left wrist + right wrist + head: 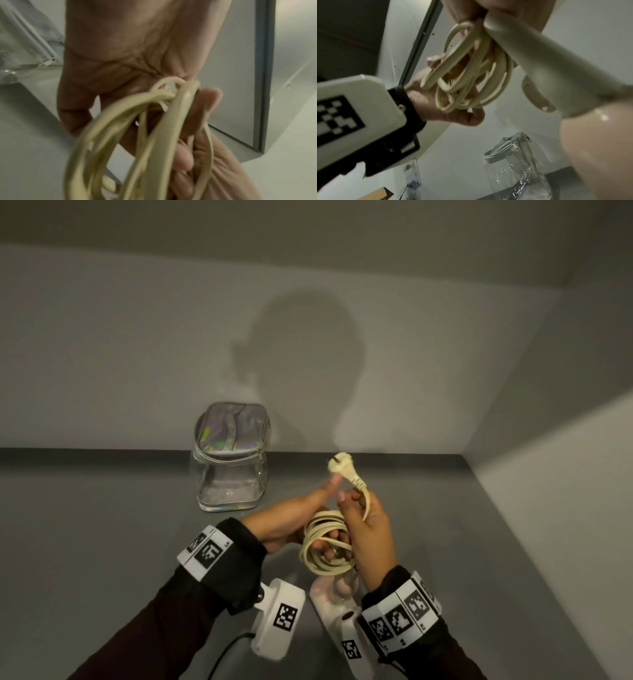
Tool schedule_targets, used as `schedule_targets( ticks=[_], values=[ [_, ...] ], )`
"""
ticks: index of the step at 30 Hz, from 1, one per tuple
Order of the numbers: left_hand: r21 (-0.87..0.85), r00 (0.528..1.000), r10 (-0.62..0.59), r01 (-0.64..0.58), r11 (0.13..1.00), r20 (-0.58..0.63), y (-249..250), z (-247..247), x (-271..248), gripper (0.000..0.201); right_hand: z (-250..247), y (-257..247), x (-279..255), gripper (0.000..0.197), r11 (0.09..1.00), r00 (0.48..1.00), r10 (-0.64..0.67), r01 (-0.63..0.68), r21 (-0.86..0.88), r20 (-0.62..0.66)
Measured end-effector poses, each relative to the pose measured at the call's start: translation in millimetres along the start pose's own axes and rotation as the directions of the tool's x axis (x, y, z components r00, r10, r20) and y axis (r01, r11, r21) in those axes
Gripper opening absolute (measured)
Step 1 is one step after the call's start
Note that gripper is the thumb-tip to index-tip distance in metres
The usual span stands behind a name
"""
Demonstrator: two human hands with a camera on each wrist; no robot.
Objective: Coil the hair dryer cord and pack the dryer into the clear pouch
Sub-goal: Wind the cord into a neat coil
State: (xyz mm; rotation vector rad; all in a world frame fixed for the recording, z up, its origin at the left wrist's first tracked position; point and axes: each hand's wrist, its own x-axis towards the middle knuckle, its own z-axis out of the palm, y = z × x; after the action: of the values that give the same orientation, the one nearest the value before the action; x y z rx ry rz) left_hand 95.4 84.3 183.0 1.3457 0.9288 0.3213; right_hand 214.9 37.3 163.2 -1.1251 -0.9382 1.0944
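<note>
- Several loops of the cream cord (pixel 323 546) are wound around the fingers of my left hand (pixel 291 522), which curl through the coil and hold it; my thumb sticks out straight, pointing away from me.
- My right hand (pixel 371 537) pinches the free end of the cord just below the plug (pixel 344 470), so the plug stands up above my fingertips, prongs tilted away (the tail of cord behind it curves back down across my knuckles).
- The hair dryer (pixel 544 75) hangs just under my two hands, its pale handle running from the coil toward my right wrist; in the head view only a whitish part of it shows beneath the coil, and I cannot tell whether either hand bears its weight.
- The clear pouch (pixel 230 463) stands upright beyond my left thumb, apart from both hands, its iridescent lid flipped up and the zip (pixel 513 145) undone, so the mouth is open.
- It rests on a smooth grey surface (pixel 102 525) that runs out past my fingers to a plain grey wall (pixel 137 354); a second wall (pixel 565 474) closes the corner off to the right of my right hand.
- A head-shaped shadow (pixel 305 354) falls on the far wall above the plug.
</note>
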Motion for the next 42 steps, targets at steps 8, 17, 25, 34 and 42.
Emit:
schedule_targets(
  ticks=[8, 17, 25, 34, 42],
  values=[
    [-0.136, 0.960, 0.155, -0.189, 0.972, -0.233, -11.9, 15.3, 10.1, 0.030, -6.8, 4.8, 11.4, 0.010, 0.998, 0.997, 0.036, -0.031, 0.063, -0.070],
    [0.064, 0.643, 0.421, -0.501, 0.863, -0.640, -29.1, 15.1, 15.0, 0.036, -10.8, 16.7, 10.4, 0.022, 0.882, 0.963, 0.267, -0.224, 0.415, -0.048],
    [0.065, 0.532, 0.471, -0.612, 0.788, -0.704, -25.0, 5.5, 8.6, 0.042, -58.3, 23.0, 26.3, 0.019, 0.743, 0.896, 0.436, -0.412, 0.527, 0.085],
    [0.123, 0.563, 0.485, -0.560, 0.819, -0.668, -24.1, 17.6, 21.7, 0.029, -32.6, 10.4, 27.7, 0.027, 0.972, 0.963, 0.179, -0.142, -0.187, 0.202],
    [0.340, 0.442, 0.502, -0.396, 0.853, -0.743, -32.3, 9.2, 31.3, 0.037, -39.6, 23.9, 22.0, 0.028, 0.977, 0.923, 0.197, -0.213, 0.012, 0.331]
  ],
)
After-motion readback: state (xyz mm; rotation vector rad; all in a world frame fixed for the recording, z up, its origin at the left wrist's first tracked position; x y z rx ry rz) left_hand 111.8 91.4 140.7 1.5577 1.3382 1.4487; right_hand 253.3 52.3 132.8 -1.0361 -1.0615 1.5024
